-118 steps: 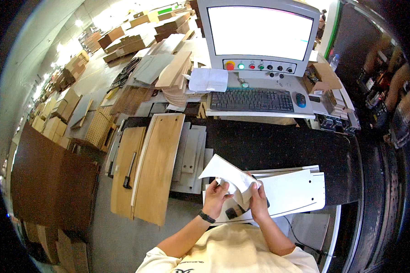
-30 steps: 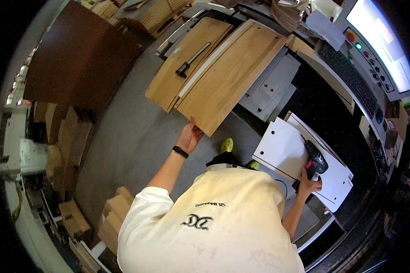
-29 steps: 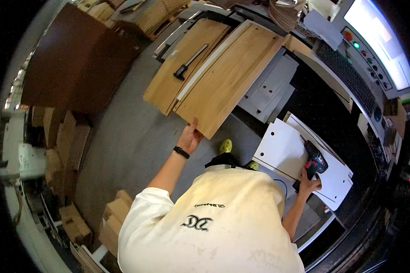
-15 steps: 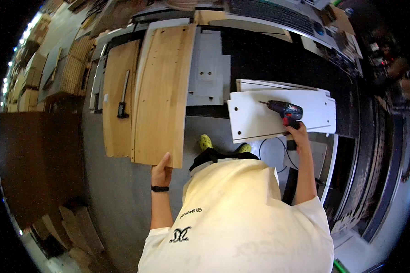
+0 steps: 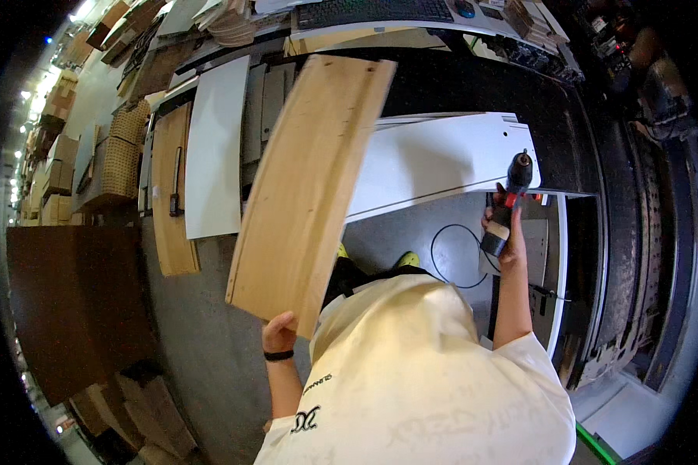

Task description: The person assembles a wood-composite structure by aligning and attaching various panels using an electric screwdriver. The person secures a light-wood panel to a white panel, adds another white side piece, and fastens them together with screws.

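Note:
My left hand [image 5: 280, 333] grips the near end of a long wood-coloured panel [image 5: 306, 178], which is tilted with its far end leaning right. Small holes and a lengthwise groove show on the panel. In my right hand [image 5: 509, 232] is a dark cordless drill [image 5: 512, 198] with red parts, held upright with its chuck pointing away from me. A white panel [image 5: 442, 159] with a dark lengthwise line lies beyond, partly covered by the wooden one. Left of the held panel rests another white panel [image 5: 215, 147].
At far left another wooden panel [image 5: 171, 232] carries a digital caliper [image 5: 176, 182]. A keyboard [image 5: 374, 11] and a mouse [image 5: 464, 8] sit on a desk at the back. A black cable [image 5: 434, 260] loops near the floor. Cardboard stacks [image 5: 124, 159] stand at left.
My left hand has lifted the wooden panel and swung it rightward, uncovering the white panel beneath. The drill has come up off the white panel at right and turned to point away.

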The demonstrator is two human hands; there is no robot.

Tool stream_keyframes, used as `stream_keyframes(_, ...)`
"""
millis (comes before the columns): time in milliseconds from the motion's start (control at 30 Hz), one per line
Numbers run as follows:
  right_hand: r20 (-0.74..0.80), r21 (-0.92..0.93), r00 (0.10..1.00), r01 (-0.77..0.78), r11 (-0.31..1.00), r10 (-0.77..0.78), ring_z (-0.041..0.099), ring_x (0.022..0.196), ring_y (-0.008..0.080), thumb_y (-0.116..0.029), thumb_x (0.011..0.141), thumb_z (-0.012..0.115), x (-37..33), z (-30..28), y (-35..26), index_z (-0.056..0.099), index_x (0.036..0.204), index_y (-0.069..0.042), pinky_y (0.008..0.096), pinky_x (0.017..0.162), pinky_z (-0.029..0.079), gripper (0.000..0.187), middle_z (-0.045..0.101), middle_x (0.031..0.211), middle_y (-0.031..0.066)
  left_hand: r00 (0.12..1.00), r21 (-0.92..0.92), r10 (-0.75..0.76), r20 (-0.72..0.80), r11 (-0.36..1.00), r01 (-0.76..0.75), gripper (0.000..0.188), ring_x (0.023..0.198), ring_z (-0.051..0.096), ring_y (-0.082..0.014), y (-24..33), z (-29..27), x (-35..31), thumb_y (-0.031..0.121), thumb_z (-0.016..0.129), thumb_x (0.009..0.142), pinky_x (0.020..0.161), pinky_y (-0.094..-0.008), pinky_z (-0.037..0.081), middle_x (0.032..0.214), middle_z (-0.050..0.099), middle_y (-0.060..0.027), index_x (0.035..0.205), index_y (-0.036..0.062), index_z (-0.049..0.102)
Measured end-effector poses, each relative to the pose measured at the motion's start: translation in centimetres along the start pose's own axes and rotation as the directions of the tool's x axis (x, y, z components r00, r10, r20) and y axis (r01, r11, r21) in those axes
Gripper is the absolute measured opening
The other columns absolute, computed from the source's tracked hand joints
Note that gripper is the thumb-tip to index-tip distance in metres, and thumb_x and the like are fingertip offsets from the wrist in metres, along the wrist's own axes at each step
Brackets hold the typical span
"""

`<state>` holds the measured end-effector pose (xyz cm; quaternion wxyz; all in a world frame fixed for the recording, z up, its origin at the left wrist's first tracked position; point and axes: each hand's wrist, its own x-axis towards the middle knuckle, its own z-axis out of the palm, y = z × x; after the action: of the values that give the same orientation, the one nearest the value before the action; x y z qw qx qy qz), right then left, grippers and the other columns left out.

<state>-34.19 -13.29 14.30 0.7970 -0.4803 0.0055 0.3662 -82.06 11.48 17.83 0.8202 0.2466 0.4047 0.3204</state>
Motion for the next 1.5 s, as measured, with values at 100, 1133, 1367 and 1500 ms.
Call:
stream_keyframes(100, -0.151, -0.022, 0.987, 0.047, 0.999, -0.049, 0.066, 0.089, 0.0213, -0.063, 0.097, 0.052, -1.4, -3.6, -2.5, 0.056, 0.133, -0.011, 0.0385, 0.082, 0.057, 0.063, 0.065, 0.106, 0.0067, 0.990, 0.033, -0.092, 0.111, 0.995, 0.089, 0.020, 0.057, 0.049, -0.0108, -4.5, 1.4, 0.9, 0.000, 0.070, 0.080, 0.057, -0.0281, 0.039, 0.066, 0.051, 0.0035, 0.095, 0.0089, 0.060)
stream_keyframes(1133, -0.070, 0.422, 0.996, -0.028, 0.906, 0.064, 0.052, 0.058, 0.0087, -0.026, 0.078, 0.073, 4.3, -8.6, -8.2, 0.065, 0.107, -0.013, 0.0305, 0.065, 0.040, 0.032, 0.067, 0.102, 0.0045, 0.488, 0.608, 0.559, 0.670, -0.037, -0.793, 0.018, 0.087, 0.063, -0.0243, -1.0, 44.2, 29.9, 0.013, 0.069, 0.094, 0.076, -0.0347, 0.052, 0.101, 0.065, -0.0105, 0.109, 0.0041, 0.065)
stream_keyframes(1367, -0.302, 0.219, 0.950, -0.017, 0.976, 0.085, 0.055, 0.071, 0.0177, -0.024, 0.073, 0.076, 2.9, -7.0, -9.0, 0.057, 0.113, -0.014, 0.0400, 0.076, 0.042, 0.045, 0.063, 0.093, 0.0024, 0.354, 0.411, 0.210, 0.911, -0.393, -0.823, 0.021, 0.102, 0.066, -0.0390, -4.1, 73.5, 53.7, 0.022, 0.056, 0.098, 0.090, -0.0490, 0.053, 0.111, 0.069, -0.0189, 0.107, 0.0065, 0.067)
stream_keyframes(1500, -0.340, 0.325, 0.936, 0.027, 0.945, 0.091, 0.059, 0.098, 0.0239, -0.023, 0.082, 0.075, 0.6, -5.4, -8.4, 0.058, 0.118, -0.013, 0.0455, 0.089, 0.047, 0.041, 0.062, 0.109, 0.0045, 0.348, 0.357, 0.116, 0.930, -0.502, -0.788, 0.021, 0.108, 0.067, -0.0368, -7.7, 84.7, 60.9, 0.021, 0.056, 0.096, 0.093, -0.0499, 0.054, 0.111, 0.070, -0.0164, 0.109, 0.0110, 0.069)
